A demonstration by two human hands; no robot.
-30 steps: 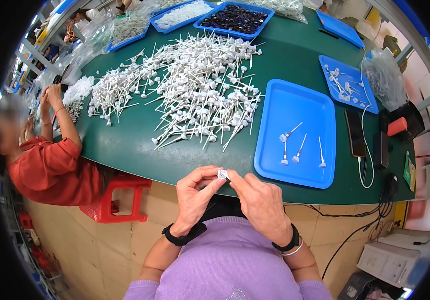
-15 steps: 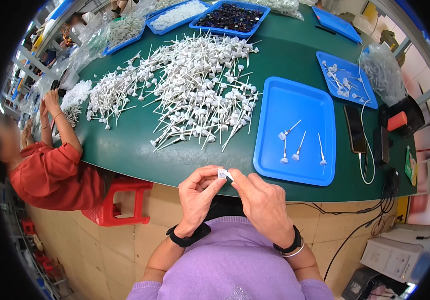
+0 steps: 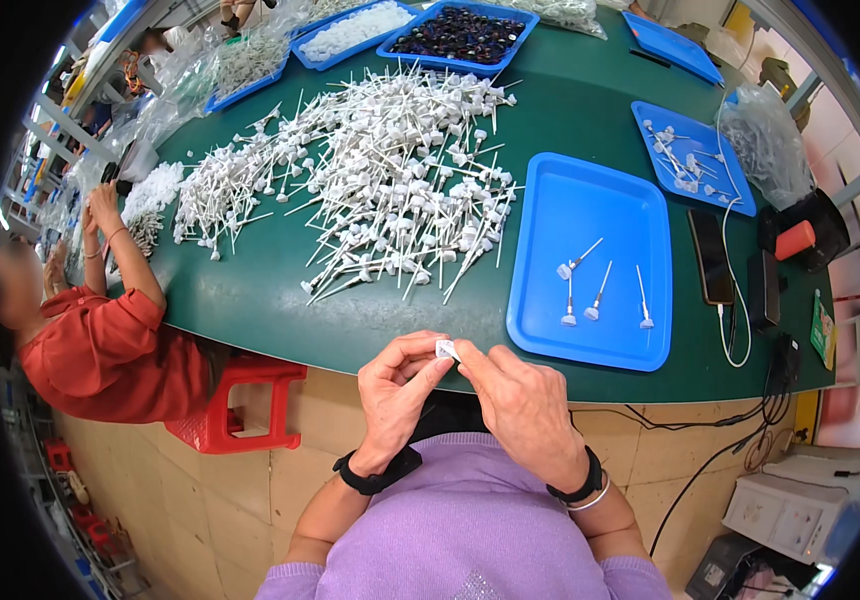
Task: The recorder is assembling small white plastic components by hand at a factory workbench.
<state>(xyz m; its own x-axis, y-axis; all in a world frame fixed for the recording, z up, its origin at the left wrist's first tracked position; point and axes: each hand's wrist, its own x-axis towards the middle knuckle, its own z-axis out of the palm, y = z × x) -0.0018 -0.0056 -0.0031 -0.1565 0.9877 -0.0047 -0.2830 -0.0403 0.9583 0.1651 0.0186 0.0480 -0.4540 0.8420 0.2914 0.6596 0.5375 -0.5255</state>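
Observation:
My left hand point(image 3: 397, 392) and my right hand point(image 3: 521, 403) meet at the near edge of the green table point(image 3: 280, 290). Together their fingertips pinch a small white plastic piece point(image 3: 446, 349), held just below the table edge. A big heap of white plastic stems with caps point(image 3: 390, 190) lies on the table ahead of my hands. To the right a blue tray point(image 3: 640, 215) holds several of these stems point(image 3: 595, 290).
A person in a red top point(image 3: 100, 345) sits at the left end, hands up by a white pile point(image 3: 150, 192). A red stool point(image 3: 240, 405) stands below. Further blue trays point(image 3: 690, 140) point(image 3: 460, 30), clear bags point(image 3: 765, 140), a phone point(image 3: 712, 258) with cable and dark boxes point(image 3: 800, 230) sit at the right and back.
My hands stay together on the small white piece, with only slight finger movement. The person at the left has lifted their hands a little.

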